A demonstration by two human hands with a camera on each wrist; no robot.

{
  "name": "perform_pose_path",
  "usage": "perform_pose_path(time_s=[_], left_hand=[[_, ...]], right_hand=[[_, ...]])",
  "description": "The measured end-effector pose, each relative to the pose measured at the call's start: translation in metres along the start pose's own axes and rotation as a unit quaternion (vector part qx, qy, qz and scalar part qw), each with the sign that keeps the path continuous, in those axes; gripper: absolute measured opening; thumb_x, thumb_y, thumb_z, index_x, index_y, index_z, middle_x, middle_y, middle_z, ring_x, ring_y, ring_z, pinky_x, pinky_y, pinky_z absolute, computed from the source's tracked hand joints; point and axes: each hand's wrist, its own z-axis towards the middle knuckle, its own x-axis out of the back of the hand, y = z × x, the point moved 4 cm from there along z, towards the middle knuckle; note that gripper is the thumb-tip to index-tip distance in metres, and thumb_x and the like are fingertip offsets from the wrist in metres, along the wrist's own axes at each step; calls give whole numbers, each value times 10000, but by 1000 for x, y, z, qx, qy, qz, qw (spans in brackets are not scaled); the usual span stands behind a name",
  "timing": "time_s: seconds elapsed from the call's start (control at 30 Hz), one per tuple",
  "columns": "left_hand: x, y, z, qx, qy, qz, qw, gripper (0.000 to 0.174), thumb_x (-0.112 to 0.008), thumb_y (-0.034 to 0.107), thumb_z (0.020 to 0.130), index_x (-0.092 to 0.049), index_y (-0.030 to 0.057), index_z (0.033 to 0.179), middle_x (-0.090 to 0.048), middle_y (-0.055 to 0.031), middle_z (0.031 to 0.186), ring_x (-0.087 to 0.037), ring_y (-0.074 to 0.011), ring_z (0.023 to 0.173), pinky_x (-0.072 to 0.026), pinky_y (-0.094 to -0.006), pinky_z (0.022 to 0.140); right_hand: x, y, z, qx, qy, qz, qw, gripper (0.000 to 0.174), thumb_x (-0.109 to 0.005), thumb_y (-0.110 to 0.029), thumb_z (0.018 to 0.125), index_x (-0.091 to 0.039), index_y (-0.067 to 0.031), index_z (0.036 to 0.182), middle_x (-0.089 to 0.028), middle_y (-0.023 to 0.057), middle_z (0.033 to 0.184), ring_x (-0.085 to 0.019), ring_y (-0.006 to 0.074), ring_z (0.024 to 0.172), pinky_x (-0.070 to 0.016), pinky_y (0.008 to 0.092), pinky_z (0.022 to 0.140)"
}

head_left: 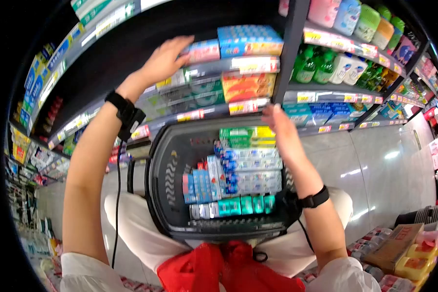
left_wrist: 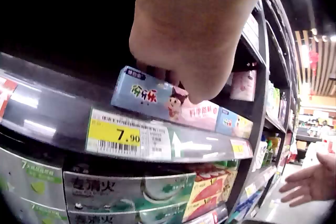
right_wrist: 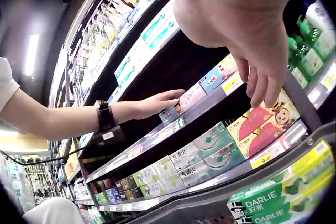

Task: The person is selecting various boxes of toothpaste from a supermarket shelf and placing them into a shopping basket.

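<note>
My left hand [head_left: 163, 58] reaches onto a shelf, its fingers laid over the back of a pink-and-blue toothpaste box [left_wrist: 144, 98]. In the left wrist view the wrist hides most of those fingers. The right wrist view shows the fingers nearly straight along the box's top. Beside that box sits a stack of blue boxes [head_left: 250, 39]. My right hand [head_left: 282, 129] hangs with relaxed fingers and nothing in them, over the right side of a dark basket [head_left: 173, 141]. Inside the basket lie green-and-yellow Darlie boxes [head_left: 246, 136], white-and-blue boxes [head_left: 253, 170], and teal boxes [head_left: 228, 207].
The basket stands between the person's knees, close against the shelving. On the lower shelf are silver-green boxes [right_wrist: 205, 153] and orange-red boxes [head_left: 248, 86]. A shelf upright [head_left: 291, 44] divides these from green pump bottles [head_left: 306, 65]. Stacked goods and a carton [head_left: 392, 246] stand at lower right.
</note>
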Motion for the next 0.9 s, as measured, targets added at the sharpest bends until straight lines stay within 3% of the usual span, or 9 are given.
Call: perform_pose_path(time_s=[0.07,0.17,0.3,0.37,0.5,0.57,0.63,0.8,0.9], left_hand=[[23,38,-3,-15,92,16,996,394,-530,115,807,-472,59,1192,-494,-162,1166,-454,-323,1088,-367,-375,918],[5,89,-39,-66,58,-82,993,262,-521,81,774,-540,46,1034,-564,-124,995,-524,-314,937,-412,-384,834],[-96,145,-128,-92,-367,-4,926,190,-554,147,735,-586,60,901,-587,-107,874,-552,-299,858,-440,-401,749],[-156,139,-190,93,-519,-124,840,215,-550,170,735,-597,46,905,-603,-112,875,-574,-310,813,-457,-418,710],[-222,130,-296,146,-660,0,737,261,-563,138,727,-601,49,970,-600,-167,942,-585,-291,839,-470,-401,732],[-239,129,-321,104,-590,74,797,270,-595,122,708,-615,63,971,-581,-168,1017,-549,-286,951,-453,-371,790],[-253,133,-322,112,-621,96,770,244,-571,160,760,-629,77,982,-571,-106,1079,-503,-270,1039,-445,-345,797],[-280,130,-330,83,-667,145,726,232,-504,130,808,-637,58,983,-583,-119,1085,-547,-294,968,-469,-358,738],[-317,112,-372,135,-635,185,737,203,-521,134,786,-651,30,902,-632,-133,925,-598,-299,833,-490,-382,605]], right_hand=[[1,-20,-8,-20,-18,14,1000,629,-309,-477,909,-404,59,1224,-498,170,1189,-487,238,1087,-338,344,936],[6,-24,-9,-33,-16,30,999,641,-292,-473,911,-369,66,1248,-464,182,1231,-473,255,1114,-331,342,952],[5,-32,-15,-51,-11,30,998,620,-295,-458,913,-378,56,1249,-481,176,1214,-482,245,1098,-338,333,944],[2,-36,-17,-44,-21,33,998,607,-297,-451,914,-386,49,1246,-495,168,1199,-492,228,1081,-346,327,928],[2,-33,-14,-9,14,60,998,513,-369,-420,906,-494,35,1107,-563,145,1048,-555,198,914,-398,302,811],[2,-35,-14,-1,16,71,997,468,-384,-382,911,-507,40,1073,-578,132,954,-559,182,862,-412,286,768],[0,-35,-14,6,-11,12,1000,556,-334,-442,908,-460,19,1192,-561,129,1102,-550,188,966,-383,289,828],[-5,-29,-6,48,16,-32,998,467,-363,-387,919,-494,17,1114,-577,112,1028,-556,176,906,-398,281,796],[-5,-28,-3,85,32,20,996,387,-429,-294,894,-513,74,980,-572,222,892,-553,337,853,-420,367,760]])
